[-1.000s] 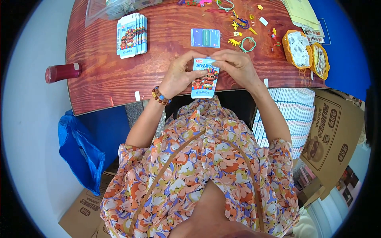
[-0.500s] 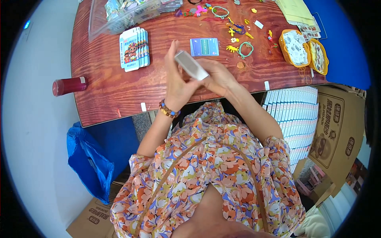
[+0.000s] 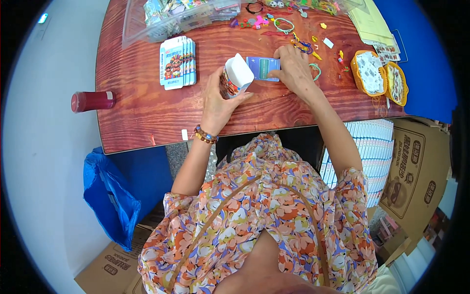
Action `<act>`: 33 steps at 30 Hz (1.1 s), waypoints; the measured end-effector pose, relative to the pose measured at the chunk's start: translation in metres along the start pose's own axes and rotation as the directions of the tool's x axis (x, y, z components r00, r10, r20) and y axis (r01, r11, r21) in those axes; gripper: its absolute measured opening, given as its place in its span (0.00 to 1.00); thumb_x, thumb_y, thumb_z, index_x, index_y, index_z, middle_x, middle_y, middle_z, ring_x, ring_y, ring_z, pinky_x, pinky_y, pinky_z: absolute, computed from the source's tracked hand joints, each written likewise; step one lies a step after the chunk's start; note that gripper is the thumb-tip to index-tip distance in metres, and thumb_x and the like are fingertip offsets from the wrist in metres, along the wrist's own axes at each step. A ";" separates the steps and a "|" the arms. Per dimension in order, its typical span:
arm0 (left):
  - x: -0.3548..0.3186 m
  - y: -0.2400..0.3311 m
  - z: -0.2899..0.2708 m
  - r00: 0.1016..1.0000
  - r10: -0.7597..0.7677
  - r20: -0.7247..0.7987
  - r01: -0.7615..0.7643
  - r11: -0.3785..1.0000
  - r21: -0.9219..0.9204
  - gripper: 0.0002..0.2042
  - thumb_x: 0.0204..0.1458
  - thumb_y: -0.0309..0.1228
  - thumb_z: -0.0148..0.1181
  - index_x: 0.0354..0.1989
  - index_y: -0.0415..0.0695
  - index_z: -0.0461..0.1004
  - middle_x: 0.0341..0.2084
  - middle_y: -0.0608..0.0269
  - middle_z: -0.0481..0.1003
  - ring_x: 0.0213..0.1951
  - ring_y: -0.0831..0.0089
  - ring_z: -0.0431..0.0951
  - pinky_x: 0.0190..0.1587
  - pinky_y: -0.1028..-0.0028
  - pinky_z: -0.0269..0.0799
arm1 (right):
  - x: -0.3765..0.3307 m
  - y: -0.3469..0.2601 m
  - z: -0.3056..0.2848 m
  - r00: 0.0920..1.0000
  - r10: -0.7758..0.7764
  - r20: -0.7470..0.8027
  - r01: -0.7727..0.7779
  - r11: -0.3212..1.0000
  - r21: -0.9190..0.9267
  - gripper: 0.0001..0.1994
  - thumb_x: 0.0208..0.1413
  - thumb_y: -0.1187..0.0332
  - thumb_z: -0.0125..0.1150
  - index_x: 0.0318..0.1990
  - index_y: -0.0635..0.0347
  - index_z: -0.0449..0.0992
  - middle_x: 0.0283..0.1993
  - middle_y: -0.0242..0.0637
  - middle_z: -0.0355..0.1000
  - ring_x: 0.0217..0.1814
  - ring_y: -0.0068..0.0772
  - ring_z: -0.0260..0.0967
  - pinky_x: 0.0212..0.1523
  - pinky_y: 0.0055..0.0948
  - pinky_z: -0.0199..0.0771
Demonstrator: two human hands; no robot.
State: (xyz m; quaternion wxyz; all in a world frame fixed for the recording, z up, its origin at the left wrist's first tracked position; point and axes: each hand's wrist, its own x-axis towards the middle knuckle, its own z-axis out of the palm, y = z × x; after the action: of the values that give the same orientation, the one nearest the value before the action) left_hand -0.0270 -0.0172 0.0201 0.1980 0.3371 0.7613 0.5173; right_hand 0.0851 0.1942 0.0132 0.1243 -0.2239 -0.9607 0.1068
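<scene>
My left hand [image 3: 218,100] is wrapped round a small printed cardboard box [image 3: 235,87], which is tilted with its white flap [image 3: 239,71] standing up at the top. Its inside does not show. To the right, my right hand [image 3: 293,71] reaches over the tabletop with thumb and fingers apart. The thumb lies by the right edge of a blue card [image 3: 262,68]. Beneath the palm, part of the table is hidden; a green cord loop [image 3: 316,72] peeks out beside the wrist.
Flattened printed boxes [image 3: 177,63] are stacked left. A clear plastic bin [image 3: 142,35] of packets stands behind them, and small trinkets [image 3: 259,22] lie scattered at the back. Yellow baskets [image 3: 360,81] hold white packets at right. A dark red bottle [image 3: 93,101] lies at the left edge.
My right hand has let go of the box and moved right, over the small trinkets beside the card. The box, still in my left hand, has turned more upright. The view has shifted slightly.
</scene>
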 end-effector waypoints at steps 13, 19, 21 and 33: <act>0.015 0.018 0.010 0.957 0.290 0.034 -0.271 0.840 0.471 0.42 0.35 0.34 0.78 0.62 0.37 0.64 0.48 0.48 0.70 0.49 0.49 0.71 0.52 0.58 0.70 | -0.017 -0.006 -0.071 0.929 0.249 -0.274 0.078 0.593 0.802 0.03 0.59 0.76 0.61 0.40 0.62 0.78 0.31 0.25 0.75 0.29 0.09 0.66 0.27 0.12 0.63; 0.016 0.023 0.015 0.951 0.306 0.046 -0.292 0.838 0.461 0.42 0.35 0.34 0.78 0.62 0.37 0.63 0.49 0.48 0.70 0.50 0.50 0.71 0.51 0.58 0.70 | -0.020 -0.006 -0.072 0.952 0.224 -0.211 0.051 0.560 0.827 0.02 0.58 0.75 0.61 0.36 0.63 0.78 0.31 0.24 0.73 0.30 0.10 0.65 0.30 0.16 0.64; 0.015 0.023 0.015 0.964 0.263 0.039 -0.251 0.855 0.454 0.42 0.35 0.34 0.78 0.62 0.37 0.63 0.49 0.48 0.70 0.50 0.50 0.71 0.51 0.58 0.71 | -0.022 -0.006 -0.067 0.988 0.155 -0.029 -0.077 0.635 0.768 0.03 0.58 0.74 0.62 0.34 0.64 0.77 0.29 0.22 0.72 0.30 0.11 0.64 0.31 0.17 0.64; 0.017 0.015 0.026 0.943 0.308 0.122 -0.325 0.792 0.517 0.42 0.34 0.36 0.78 0.60 0.38 0.64 0.49 0.47 0.70 0.52 0.49 0.71 0.52 0.57 0.71 | -0.009 -0.035 -0.040 0.992 0.067 -0.104 -0.018 0.911 0.411 0.08 0.58 0.67 0.61 0.41 0.61 0.78 0.38 0.42 0.78 0.36 0.41 0.77 0.37 0.38 0.75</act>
State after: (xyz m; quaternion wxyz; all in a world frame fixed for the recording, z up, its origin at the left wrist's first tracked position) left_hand -0.0168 0.0154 0.0245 0.0196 0.5091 0.8036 0.3076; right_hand 0.0902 0.1656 0.0585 0.2215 -0.2195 -0.9031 0.2953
